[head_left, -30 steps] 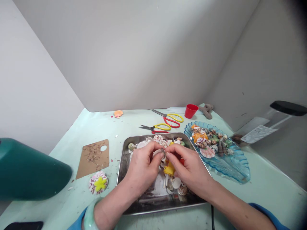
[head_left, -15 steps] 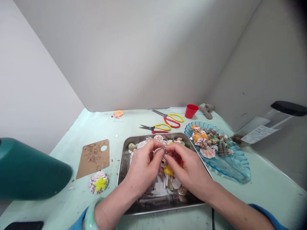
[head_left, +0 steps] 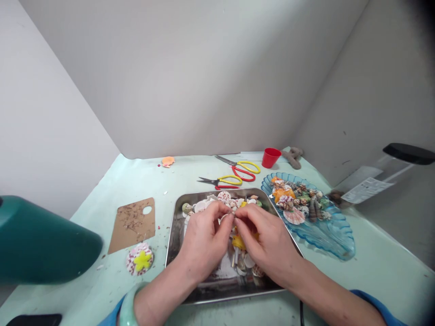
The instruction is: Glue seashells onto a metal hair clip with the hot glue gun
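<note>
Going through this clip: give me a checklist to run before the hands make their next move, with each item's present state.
1. Left hand and right hand over the metal tray: ok, fingertips together.
2. Small piece identifiable: cannot tell, fingers mostly hide it.
3. Yellow tool fully visible: not ok, partly behind the right hand.
4. Both scissors outside the tray: ok, beyond its far edge.
5. Blue dish clear of the hands: ok.

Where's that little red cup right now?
In the head view, the red cup stands near the back of the table, right of centre, between the farther scissors and a grey, lumpy object, just behind the blue dish.
</note>
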Demonstrator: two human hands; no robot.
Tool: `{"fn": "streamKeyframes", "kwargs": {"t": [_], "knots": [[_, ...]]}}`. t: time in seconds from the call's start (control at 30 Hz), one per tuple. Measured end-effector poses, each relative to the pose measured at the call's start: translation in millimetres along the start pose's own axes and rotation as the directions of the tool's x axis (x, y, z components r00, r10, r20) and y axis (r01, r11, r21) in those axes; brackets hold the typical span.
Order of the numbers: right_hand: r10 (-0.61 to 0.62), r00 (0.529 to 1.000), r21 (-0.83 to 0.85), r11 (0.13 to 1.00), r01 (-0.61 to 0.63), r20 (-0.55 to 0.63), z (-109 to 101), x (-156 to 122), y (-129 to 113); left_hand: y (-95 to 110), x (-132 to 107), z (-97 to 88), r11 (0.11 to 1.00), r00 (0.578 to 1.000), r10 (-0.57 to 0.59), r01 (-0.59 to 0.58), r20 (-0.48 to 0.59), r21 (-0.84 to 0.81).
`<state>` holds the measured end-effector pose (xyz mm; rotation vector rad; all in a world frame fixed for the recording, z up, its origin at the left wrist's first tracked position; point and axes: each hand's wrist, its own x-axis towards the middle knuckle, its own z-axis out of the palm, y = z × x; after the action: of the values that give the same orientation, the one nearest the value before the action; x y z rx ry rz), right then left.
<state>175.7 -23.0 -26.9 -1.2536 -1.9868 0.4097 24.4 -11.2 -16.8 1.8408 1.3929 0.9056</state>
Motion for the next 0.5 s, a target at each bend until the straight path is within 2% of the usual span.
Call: {"fn": "streamKeyframes", "kwargs": {"t": [0.27,0.5], "knots": [[0.007,1.0,-0.005,1.0,-0.007,0.015,1.3,-0.4,-0.1,-0.5,-0.9,-1.2,1.0,1.0,0.022,-0.022,-0.006,-0.007],[-0.019,1.0,0.008,1.0,0.019,-0.008,1.3,0.1,0.9,-3.4,0.1,0.3,0.998,1.0,-0.009,0.007,-0.028,-0.068]]}}
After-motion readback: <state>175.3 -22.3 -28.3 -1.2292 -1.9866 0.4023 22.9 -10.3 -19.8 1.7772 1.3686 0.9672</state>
